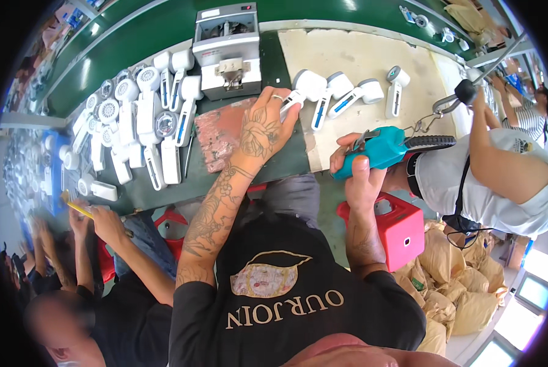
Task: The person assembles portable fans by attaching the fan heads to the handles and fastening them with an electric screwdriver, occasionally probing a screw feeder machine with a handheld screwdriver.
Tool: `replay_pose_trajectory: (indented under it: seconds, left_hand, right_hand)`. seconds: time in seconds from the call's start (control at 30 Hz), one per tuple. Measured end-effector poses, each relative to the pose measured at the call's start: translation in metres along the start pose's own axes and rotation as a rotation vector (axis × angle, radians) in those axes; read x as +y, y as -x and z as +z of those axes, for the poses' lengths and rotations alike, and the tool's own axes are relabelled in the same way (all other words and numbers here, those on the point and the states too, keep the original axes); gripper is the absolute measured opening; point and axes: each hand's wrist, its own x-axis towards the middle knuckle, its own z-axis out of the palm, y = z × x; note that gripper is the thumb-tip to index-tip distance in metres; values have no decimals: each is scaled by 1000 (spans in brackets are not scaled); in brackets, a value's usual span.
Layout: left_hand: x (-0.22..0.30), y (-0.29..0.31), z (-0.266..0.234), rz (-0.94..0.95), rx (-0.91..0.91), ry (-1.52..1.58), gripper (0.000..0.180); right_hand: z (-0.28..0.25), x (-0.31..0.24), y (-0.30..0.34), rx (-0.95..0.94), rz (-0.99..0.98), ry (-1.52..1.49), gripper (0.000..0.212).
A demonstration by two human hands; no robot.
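Note:
My left hand [263, 129] is over the worktable, its fingers closed on the handle of a white shower head [309, 85], whose round end points away to the right. The grip hides part of the handle. My right hand [364, 180] is wrapped around a teal electric screwdriver [378, 148], held tilted in front of the table's near edge, below the cardboard. A coiled black cord [431, 142] and a metal hook [445, 105] are at its far end. Just right of the held shower head lie more shower heads [350, 101] with blue strips in their handles.
Many white shower heads [127, 116] crowd the table's left side. Behind my left hand stands a grey screw feeder [228, 55]. A worn reddish mat [216, 137] and a cardboard sheet [359, 52] cover the tabletop. Co-workers sit left and right, near a red stool [399, 232].

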Motion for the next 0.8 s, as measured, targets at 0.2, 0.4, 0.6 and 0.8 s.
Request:
replay_pose_trajectory:
  seconds: [0.2,0.4,0.6,0.8]
  left_hand:
    - [-23,28,-51,44,-44,29,20]
    - [-42,31,-85,48,-74,54,21]
    - [-66,22,-79,140,-146,-62,28]
    - [-73,30,-84,241,-160,-35,45]
  right_hand:
    - [38,-4,-17,11,-119,-17,73]
    - [103,-6,-69,-95,-125,-58,77]
    - [164,28,-131,-150,-218,-37,57]
    - [195,53,-158,-177,-300,47,46]
